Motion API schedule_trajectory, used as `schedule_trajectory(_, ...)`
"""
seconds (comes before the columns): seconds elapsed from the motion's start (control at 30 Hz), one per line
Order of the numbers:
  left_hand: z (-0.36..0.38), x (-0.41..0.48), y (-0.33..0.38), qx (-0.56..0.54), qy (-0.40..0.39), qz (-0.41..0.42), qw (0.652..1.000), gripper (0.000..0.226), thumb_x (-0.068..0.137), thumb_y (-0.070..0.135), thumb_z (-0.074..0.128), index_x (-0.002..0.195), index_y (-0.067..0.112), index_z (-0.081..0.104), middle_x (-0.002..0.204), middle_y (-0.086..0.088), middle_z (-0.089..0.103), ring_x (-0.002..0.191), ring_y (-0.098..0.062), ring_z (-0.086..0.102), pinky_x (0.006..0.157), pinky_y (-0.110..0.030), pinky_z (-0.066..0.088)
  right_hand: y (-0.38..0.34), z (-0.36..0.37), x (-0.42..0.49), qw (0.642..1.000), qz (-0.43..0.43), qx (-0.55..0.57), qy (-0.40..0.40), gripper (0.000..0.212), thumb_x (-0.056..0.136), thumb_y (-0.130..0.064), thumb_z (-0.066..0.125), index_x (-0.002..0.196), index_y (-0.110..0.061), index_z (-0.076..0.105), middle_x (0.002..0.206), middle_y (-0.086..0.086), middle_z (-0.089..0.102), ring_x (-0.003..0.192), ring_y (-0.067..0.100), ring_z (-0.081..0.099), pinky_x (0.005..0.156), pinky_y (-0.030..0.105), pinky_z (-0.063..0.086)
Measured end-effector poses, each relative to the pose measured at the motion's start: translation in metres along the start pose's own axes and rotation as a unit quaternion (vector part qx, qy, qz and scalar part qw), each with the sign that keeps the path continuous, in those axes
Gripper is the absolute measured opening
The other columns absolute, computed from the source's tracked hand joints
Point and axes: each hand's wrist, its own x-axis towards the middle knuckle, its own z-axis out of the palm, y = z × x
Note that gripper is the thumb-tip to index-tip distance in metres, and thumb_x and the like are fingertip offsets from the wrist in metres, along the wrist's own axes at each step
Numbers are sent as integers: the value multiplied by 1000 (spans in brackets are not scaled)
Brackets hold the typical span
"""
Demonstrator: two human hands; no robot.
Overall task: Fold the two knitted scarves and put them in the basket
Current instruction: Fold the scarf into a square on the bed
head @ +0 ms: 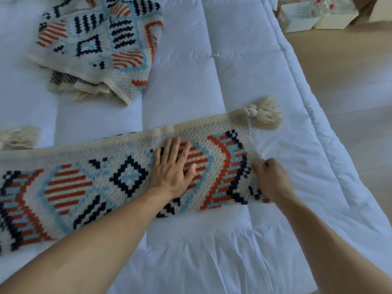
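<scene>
Right hand (272,179) is pinching the short end of the near scarf (101,183), fingers curled tight around the edge so the knit puckers a bit right there. Left hand (172,168) is just flat, fingers spread, palm pressing down on the same scarf over the orange-striped patch, not gripping anything.

That scarf is laid out flat across the white quilt (244,64), running from the left side of the view over to the right hand. Cream knit with navy diamonds, orange stripes and light blue zigzags. One cream tassel (264,114) sticks out at the far right corner, lying on the quilt just past the scarf's end. Another tassel (18,135) shows over at the left edge, beside the scarf's far long edge; can't tell which scarf it belongs to.

Second scarf (99,43) is further up on the quilt, well apart from the first one, same pattern, bunched in loose layers with some fringe poking out from under its near side. Neither hand is near it.

Quilt has stitched channels and some wrinkles close to the camera. Off its right edge there's light wood floor (350,81), and up in the top right corner a couple of pale boxes (314,15) sit on the floor with something red and blurry on top, too fuzzy to make out.
</scene>
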Motion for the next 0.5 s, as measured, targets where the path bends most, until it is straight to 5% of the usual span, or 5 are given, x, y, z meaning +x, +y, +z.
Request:
schedule_trajectory(0.1, 2, -5, -9, 0, 13, -13, 1000, 73, 87, 64, -8, 151, 30, -16, 160, -3, -24, 146, -22, -25, 118, -47, -16, 13, -6, 6, 994, -37, -65, 82, 36, 98, -46, 40, 93, -12, 49, 80, 9, 57, 70, 31, 53, 60, 36, 42)
schedule_trajectory(0.2, 3, -10, -15, 14, 13, -12, 1000, 74, 86, 63, -10, 152, 28, -15, 160, -2, -23, 146, -21, -25, 118, -47, -16, 33, 13, 3, 988, -31, -131, 79, 43, 99, -55, 29, 89, -17, 45, 76, 9, 63, 66, 32, 61, 64, 39, 51)
schedule_trajectory(0.33, -3, -17, -16, 10, 9, -26, 1000, 75, 86, 63, -11, 151, 28, -18, 159, -5, -25, 145, -22, -27, 117, -48, -17, 26, 19, 0, 984, -22, -146, 98, 45, 99, -53, 27, 96, -14, 49, 83, 12, 65, 76, 31, 60, 67, 38, 41)
schedule_trajectory(0.43, -6, -27, -6, -7, 20, -5, 1000, 73, 89, 62, -8, 152, 27, -18, 159, -4, -28, 145, -21, -29, 116, -47, -21, 6, 17, -16, 958, -93, -218, 163, 48, 97, -48, 35, 129, -14, 46, 125, 11, 57, 117, 30, 49, 95, 43, 36)
schedule_trajectory(0.5, -6, -39, 5, -17, 22, 9, 1000, 72, 89, 62, -9, 152, 28, -17, 159, -2, -29, 145, -19, -30, 116, -47, -21, -15, 25, -37, 946, -177, -241, 125, 64, 99, -53, 27, 152, -20, 20, 160, 4, 22, 147, 23, 14, 118, 43, 11)
